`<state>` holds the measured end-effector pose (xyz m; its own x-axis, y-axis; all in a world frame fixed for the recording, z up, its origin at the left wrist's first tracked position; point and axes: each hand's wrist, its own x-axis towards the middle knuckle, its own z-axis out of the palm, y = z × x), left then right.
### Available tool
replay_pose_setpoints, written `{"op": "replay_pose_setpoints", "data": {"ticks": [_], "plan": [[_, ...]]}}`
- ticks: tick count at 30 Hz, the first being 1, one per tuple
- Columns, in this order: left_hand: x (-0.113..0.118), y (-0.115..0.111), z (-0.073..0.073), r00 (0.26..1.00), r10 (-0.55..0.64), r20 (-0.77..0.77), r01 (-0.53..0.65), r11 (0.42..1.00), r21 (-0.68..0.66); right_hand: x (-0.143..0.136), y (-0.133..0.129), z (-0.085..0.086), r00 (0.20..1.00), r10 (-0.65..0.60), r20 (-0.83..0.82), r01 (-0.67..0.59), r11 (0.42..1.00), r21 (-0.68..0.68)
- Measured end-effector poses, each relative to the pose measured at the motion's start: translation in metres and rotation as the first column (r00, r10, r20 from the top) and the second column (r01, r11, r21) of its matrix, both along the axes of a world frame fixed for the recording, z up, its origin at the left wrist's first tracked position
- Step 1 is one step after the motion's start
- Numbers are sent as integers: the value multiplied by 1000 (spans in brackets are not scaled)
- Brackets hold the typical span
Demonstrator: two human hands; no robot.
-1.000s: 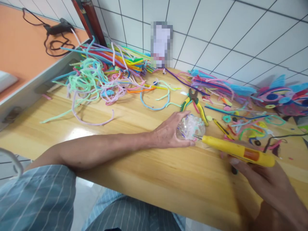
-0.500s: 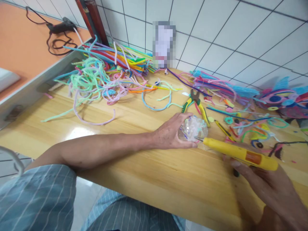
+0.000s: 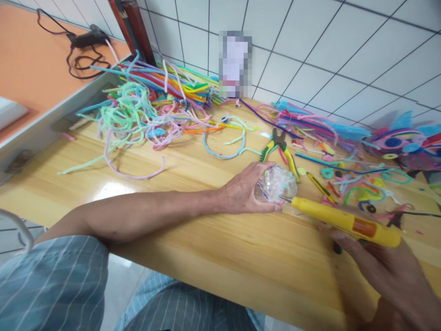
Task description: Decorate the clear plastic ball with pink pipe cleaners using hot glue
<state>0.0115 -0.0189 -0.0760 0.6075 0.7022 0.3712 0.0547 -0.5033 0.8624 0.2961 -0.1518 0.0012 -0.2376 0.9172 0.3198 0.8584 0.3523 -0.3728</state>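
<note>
Near the middle of the wooden table, my left hand (image 3: 243, 189) is wrapped round a clear, rounded piece of plastic (image 3: 275, 184), which looks like a bottle's base. Bits of blue and purple show through it. A yellow glue gun (image 3: 344, 220) with a brownish-orange window is gripped from below by my right hand (image 3: 379, 262); some of those fingers are hidden. Its thin metal tip points left and is at the plastic's lower right side; whether it touches, I cannot tell. Just behind the plastic lie yellow-green pliers (image 3: 279, 149), handles towards me.
Tangled pipe cleaners (image 3: 131, 110) cover the back left, and another bundle (image 3: 306, 119) lies along the tiled wall. A utility knife (image 3: 322, 187) and small scraps are to the right. A blue-and-pink craft fish (image 3: 396, 140) sits far right. A blurred upright panel (image 3: 235, 64) leans on the wall.
The glue gun and my right hand have shifted very slightly to the right and down. My left hand and the plastic piece look nearly unmoved. A dark cord at the right has moved.
</note>
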Motion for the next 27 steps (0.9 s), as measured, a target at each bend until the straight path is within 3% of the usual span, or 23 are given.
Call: {"op": "replay_pose_setpoints", "data": {"ticks": [14,27], "plan": [[0,1,0,1000,-8,3,8,1000,-28,2,-2,-2,997,51,51,-51,999,4],[1,1,-3,999,0,33,-2,999,38,-3,3,1,995,64,71,-68,996,59]]}}
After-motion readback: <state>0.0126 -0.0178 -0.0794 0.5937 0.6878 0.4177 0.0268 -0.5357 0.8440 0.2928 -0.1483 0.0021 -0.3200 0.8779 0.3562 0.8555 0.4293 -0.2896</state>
